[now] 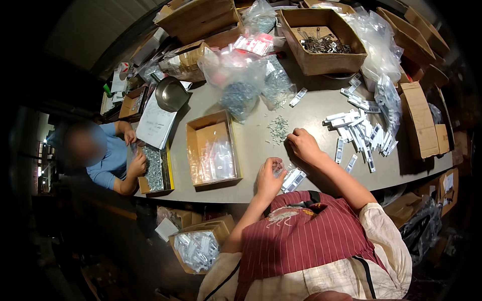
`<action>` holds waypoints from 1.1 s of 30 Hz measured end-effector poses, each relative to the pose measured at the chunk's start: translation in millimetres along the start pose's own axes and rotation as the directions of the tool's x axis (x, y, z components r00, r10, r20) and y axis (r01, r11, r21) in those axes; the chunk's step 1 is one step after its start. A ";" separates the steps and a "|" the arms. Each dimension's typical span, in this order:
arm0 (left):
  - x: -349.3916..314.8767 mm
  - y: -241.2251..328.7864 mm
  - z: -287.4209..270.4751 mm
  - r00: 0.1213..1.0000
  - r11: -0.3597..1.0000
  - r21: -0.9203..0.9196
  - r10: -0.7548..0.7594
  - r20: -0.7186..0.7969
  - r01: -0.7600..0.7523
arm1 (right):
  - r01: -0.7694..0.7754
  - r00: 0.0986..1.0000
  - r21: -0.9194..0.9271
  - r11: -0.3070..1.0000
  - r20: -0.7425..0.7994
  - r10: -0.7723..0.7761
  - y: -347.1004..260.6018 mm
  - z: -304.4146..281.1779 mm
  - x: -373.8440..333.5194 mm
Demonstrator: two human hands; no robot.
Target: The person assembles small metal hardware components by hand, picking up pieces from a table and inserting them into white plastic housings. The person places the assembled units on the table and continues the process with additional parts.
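Note:
My left hand (270, 176) is near the table's front edge, fingers curled round a small clear plastic bag (277, 171). Right beside it lie a few white-and-grey slotted hardware pieces (293, 179); whether they are inside the bag I cannot tell. My right hand (305, 144) rests at the right edge of a loose pile of small screws (278, 129), fingertips drawn together on the tabletop. Anything between those fingertips is too small to make out. Further right spreads a heap of the same white slotted pieces (359, 131).
An open cardboard box (190, 150) holds clear bags. Behind stand large bags of small hardware (240, 100), a metal scoop (172, 94) and a carton of metal parts (321, 64). At left, a person in blue (108, 158) works over a box of small parts (155, 168). Filled bags lie in a box (197, 250) below.

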State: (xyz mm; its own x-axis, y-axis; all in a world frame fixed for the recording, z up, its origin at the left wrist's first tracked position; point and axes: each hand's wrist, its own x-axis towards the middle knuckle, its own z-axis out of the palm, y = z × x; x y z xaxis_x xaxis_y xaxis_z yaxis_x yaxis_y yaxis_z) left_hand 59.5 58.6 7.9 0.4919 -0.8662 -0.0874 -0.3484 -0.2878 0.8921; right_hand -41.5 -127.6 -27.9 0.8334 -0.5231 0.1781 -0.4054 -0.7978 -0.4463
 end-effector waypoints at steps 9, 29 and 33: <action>18.9 15.2 11.2 0.991 0.991 -0.071 0.118 0.065 -0.113 | 0.023 1.000 -0.196 0.980 -0.016 -0.026 46.0 -26.8 -32.6; 60.1 6.5 76.7 0.943 0.985 -0.150 0.130 0.306 -0.087 | -0.241 0.966 0.107 0.965 0.120 0.228 53.1 -54.2 -59.0; 52.5 -1.5 69.9 0.944 0.975 -0.100 0.219 0.247 -0.200 | -0.225 0.970 0.108 0.968 0.118 0.213 40.1 -37.0 -68.6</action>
State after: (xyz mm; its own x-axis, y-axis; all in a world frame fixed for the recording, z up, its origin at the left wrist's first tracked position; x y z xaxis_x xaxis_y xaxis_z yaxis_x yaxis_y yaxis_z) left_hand 30.0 -15.1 -29.0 0.1912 -0.9816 0.0035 -0.3581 -0.0664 0.9313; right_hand -128.8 -134.7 -25.6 0.7666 -0.6416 -0.0259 -0.5398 -0.6221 -0.5671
